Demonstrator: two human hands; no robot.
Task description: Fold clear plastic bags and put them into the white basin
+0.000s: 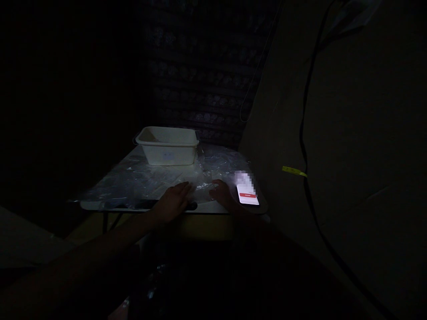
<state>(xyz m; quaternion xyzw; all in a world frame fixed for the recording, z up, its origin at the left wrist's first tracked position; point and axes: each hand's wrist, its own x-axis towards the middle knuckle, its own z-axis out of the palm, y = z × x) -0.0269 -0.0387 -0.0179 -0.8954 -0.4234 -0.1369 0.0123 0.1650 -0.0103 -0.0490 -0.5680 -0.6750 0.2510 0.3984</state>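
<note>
Clear, crinkled plastic film (pixel 203 186) lies over much of the small white table (pixel 90 205); whether it is sheets or bags, I cannot make out in the dark. My left hand (pixel 173 201) rests on it near the front edge, fingers stretched forward and fairly flat. On the other side of the same film, my right hand (pixel 223 194) has its thumb and forefinger curled around a fold of it. The hands are a short way apart. A lit phone (pixel 247 195) lies just right of my right hand.
Toward the back left of the table stands a white plastic tub (pixel 170 153) with a rim and dark side handles. A dark cable (pixel 303 133) with a yellow tag (pixel 293 171) hangs along the right wall. A patterned curtain or wall covering (pixel 207 98) is behind. The room is very dark.
</note>
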